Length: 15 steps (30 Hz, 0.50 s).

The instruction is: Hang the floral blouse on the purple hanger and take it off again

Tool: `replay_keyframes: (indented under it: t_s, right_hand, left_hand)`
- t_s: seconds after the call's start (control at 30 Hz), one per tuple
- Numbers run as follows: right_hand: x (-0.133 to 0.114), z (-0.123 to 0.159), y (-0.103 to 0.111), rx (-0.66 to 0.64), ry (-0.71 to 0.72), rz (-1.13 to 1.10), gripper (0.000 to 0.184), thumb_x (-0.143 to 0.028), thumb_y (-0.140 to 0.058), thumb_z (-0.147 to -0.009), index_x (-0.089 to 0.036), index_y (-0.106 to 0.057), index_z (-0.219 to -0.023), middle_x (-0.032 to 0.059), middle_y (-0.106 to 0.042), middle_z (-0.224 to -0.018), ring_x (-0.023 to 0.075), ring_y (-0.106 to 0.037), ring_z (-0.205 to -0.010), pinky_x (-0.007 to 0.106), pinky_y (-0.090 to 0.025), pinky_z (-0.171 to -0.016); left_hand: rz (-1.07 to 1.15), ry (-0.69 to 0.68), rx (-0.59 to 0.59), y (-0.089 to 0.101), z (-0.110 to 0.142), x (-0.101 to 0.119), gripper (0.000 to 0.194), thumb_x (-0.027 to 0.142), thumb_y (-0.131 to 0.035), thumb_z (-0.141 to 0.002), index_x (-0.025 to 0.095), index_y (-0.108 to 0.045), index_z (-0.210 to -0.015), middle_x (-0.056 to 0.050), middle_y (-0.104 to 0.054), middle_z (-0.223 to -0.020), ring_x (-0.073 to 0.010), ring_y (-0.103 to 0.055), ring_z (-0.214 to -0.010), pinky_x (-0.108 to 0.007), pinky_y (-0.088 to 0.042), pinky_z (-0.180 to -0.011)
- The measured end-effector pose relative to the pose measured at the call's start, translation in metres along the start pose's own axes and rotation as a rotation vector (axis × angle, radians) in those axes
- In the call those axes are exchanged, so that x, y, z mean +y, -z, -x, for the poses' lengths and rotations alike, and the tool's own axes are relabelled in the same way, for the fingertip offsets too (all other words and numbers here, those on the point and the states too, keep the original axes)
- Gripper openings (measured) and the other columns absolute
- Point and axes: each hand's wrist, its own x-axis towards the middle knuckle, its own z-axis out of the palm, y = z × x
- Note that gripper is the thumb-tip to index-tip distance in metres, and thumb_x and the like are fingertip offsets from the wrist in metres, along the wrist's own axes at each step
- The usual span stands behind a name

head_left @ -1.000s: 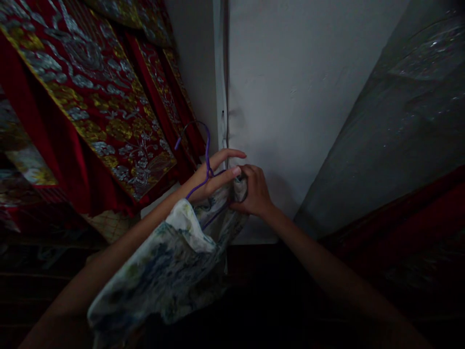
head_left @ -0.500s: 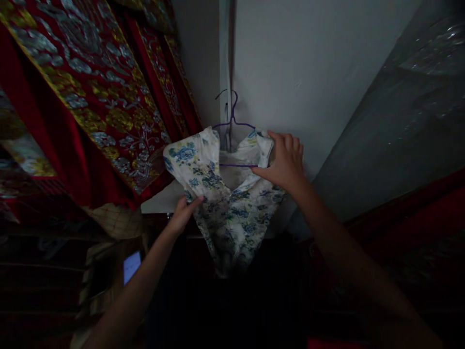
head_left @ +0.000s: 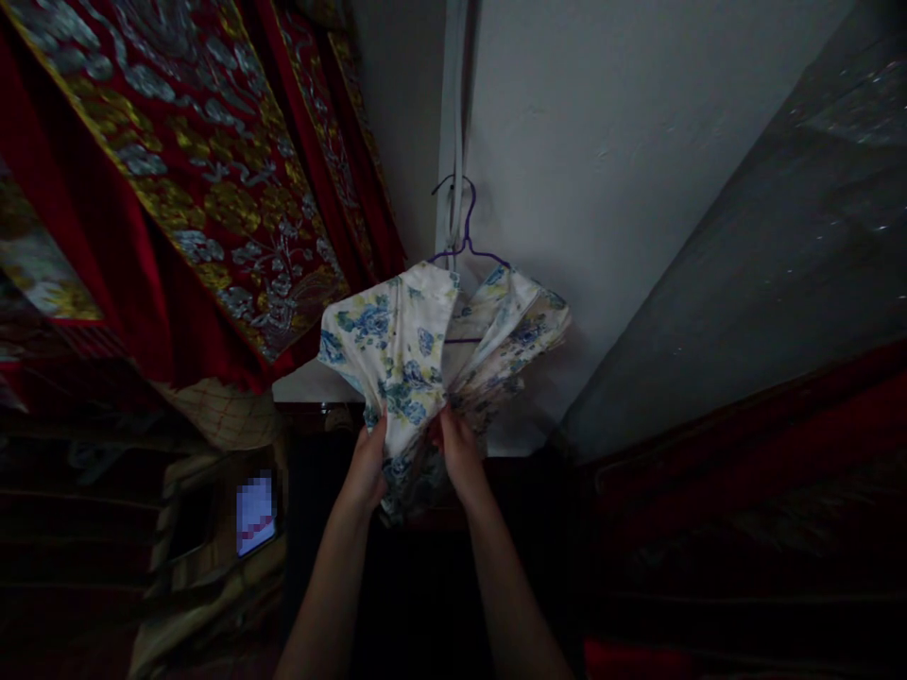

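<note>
A white floral blouse point(head_left: 415, 331) with blue and yellow-green flowers hangs on a thin purple hanger point(head_left: 469, 227). The hanger's hook is at a pale cord point(head_left: 457, 104) running down the wall. My left hand point(head_left: 369, 465) is closed on the blouse's left side, below the sleeve. Under the V-neck, my right hand point(head_left: 457, 449) pinches the front fabric. Both hands are low on the garment, and the cloth between them is bunched. Its lower end falls into dark shadow.
Red cloth with gold and silver embroidery point(head_left: 233, 198) hangs at the left. Below it, a lit phone point(head_left: 255, 515) lies on a wooden seat or stand point(head_left: 205, 586). A pale wall point(head_left: 602, 142) stands behind the blouse, and clear plastic sheeting point(head_left: 765, 255) covers the right side.
My right hand has left the blouse's right shoulder and come down to the front below the neckline. My left hand has shifted slightly lower. The blouse's right side now folds inward.
</note>
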Motion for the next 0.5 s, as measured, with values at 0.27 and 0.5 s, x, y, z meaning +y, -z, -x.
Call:
replay_keyframes:
  t_s: [0.27, 0.5]
  right_hand:
    - [-0.021, 0.01, 0.012, -0.12, 0.03, -0.076, 0.041, -0.06, -0.069, -0.076, -0.021, -0.057, -0.079, -0.0026, -0.056, -0.062, 0.0124, -0.047, -0.054, 0.024, -0.036, -0.05]
    - [-0.012, 0.025, 0.027, -0.014, 0.144, -0.08, 0.032, -0.055, -0.061, -0.09, -0.024, -0.055, -0.096, -0.0014, -0.055, -0.075, 0.0149, -0.05, -0.063, 0.026, -0.038, -0.054]
  left_hand:
    - [0.018, 0.031, -0.082, 0.004, 0.009, -0.005, 0.057, 0.042, -0.078, -0.084, 0.016, -0.064, -0.132, -0.012, -0.08, -0.104, -0.0305, -0.075, -0.109, -0.042, -0.06, -0.097]
    - [0.062, 0.14, -0.106, -0.017, 0.024, -0.019, 0.057, 0.042, -0.085, -0.076, 0.014, -0.067, -0.122, -0.015, -0.08, -0.108, -0.0337, -0.073, -0.114, -0.043, -0.059, -0.101]
